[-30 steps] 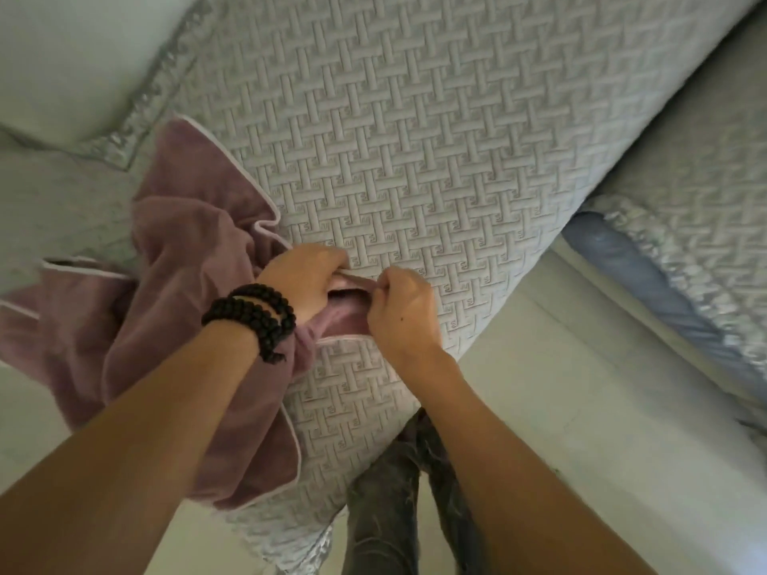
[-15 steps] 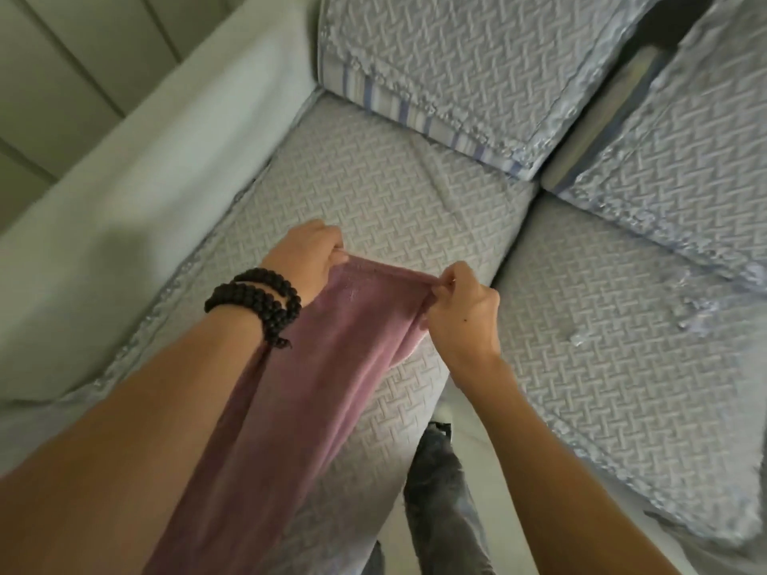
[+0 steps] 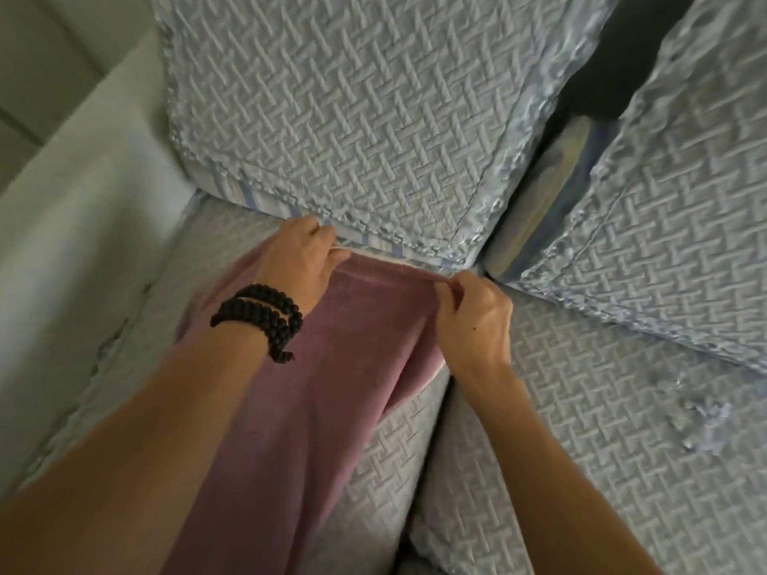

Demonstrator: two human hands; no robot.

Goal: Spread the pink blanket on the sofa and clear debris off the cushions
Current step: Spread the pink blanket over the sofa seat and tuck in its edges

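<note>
The pink blanket lies in a long strip over the left seat cushion of the grey quilted sofa, its top edge against the foot of the back cushion. My left hand, with a black bead bracelet on the wrist, pinches the blanket's top left corner. My right hand pinches the top right corner, near the gap between the two seat cushions. Small pale scraps of debris lie on the right seat cushion.
The sofa's pale armrest runs along the left. A second back cushion stands at the right, with a dark gap and a striped edge between the two back cushions. The lower end of the blanket runs out of view.
Both hands have carried the blanket's top edge forward from the seat's middle to the foot of the back cushion and moved wider apart. The view has shifted closer to the sofa back.
</note>
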